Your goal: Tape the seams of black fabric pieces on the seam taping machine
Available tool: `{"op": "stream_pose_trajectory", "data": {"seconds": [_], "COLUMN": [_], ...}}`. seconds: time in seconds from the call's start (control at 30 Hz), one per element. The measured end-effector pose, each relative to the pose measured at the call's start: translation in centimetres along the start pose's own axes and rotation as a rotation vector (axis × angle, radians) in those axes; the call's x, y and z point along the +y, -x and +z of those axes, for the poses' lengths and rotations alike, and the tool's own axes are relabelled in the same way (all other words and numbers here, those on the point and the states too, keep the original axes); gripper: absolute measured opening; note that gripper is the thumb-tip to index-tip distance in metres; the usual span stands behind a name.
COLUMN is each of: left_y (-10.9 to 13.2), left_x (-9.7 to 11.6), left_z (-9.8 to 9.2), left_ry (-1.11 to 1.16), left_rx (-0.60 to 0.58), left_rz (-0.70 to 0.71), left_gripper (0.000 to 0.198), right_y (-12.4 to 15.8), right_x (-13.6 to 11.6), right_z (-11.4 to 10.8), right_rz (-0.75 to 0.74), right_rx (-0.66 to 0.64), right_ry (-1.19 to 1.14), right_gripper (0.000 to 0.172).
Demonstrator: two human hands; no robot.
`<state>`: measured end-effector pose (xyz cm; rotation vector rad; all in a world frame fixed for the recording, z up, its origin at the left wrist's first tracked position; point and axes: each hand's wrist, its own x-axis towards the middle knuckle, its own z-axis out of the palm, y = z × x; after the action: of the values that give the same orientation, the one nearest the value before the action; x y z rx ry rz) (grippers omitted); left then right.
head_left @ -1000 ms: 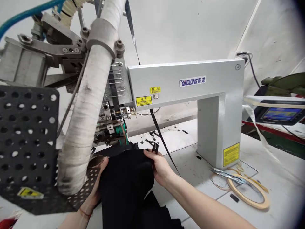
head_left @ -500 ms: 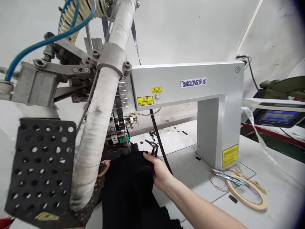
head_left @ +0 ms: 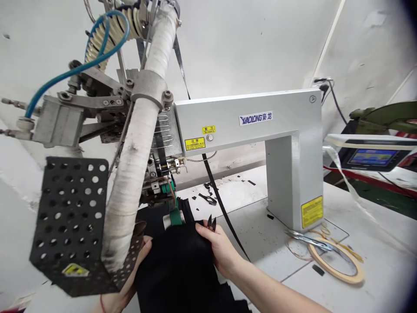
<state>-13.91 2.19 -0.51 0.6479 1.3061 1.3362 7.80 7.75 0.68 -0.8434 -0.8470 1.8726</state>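
Wall: We face a pale, scuffed surface with a thin ridge slanting down at the right.
Counter: We see it light-topped, with black scraps strewn toward the back.
Machine: Grey and arched, it stands on the counter, lettered XIAOLONG.
White wrapped tube: It slants down on our left, beside a dark perforated guard and below a looped blue hose.
Black cloth: We have it spread between our hands, just before the green-banded roller; whether they touch, we cannot tell.
Right hand: Nearly closed, it pinches the cloth's upper right edge, thumb on top; two dark pointed tips stick up from it.
Left hand: It is at the cloth's left edge, partly behind the guard; we cannot tell how far its fingers close.
Black strip: It hangs slantwise beyond our right hand.
Scissors: We see them lying across a tan tape roll near the machine's foot.
Screen: Lit blue, it stands at far right.
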Motion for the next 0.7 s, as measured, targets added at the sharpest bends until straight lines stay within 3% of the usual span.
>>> {"op": "stream_pose_trajectory", "data": {"seconds": [0.1,0.27,0.37,0.47,0.57,0.7], "left_y": [-0.2,-0.4,-0.5,-0.5,-0.4,-0.1], "left_x": [-0.9,-1.1,-1.2,-1.8,-2.4,-2.5], "left_z": [-0.5,0.4,0.9,1.0,0.7,0.4], "left_ry": [0.036,0.184,0.204,0.22,0.245,0.251], "left_rx": [0.044,0.089,0.063,-0.013,-0.053,-0.061], "left_rz": [0.013,0.04,0.071,-0.01,-0.068,-0.106], "left_gripper": [0.035,0.041,0.038,0.036,0.035,0.033], "right_y": [0.0,-0.4,-1.3,-3.0,-4.7,-5.7], "right_x": [0.8,0.2,-1.3,-2.3,-1.9,-0.9], "right_z": [-0.9,-1.0,-0.1,1.3,2.7,4.0], "right_rz": [-0.003,-0.111,-0.371,-0.612,-0.603,-0.491], "right_rx": [0.009,0.003,0.08,0.139,0.084,0.097], "right_ry": [0.016,0.034,0.273,0.53,0.641,0.478], "right_gripper": [0.025,0.026,0.027,0.021,0.023,0.028]}}
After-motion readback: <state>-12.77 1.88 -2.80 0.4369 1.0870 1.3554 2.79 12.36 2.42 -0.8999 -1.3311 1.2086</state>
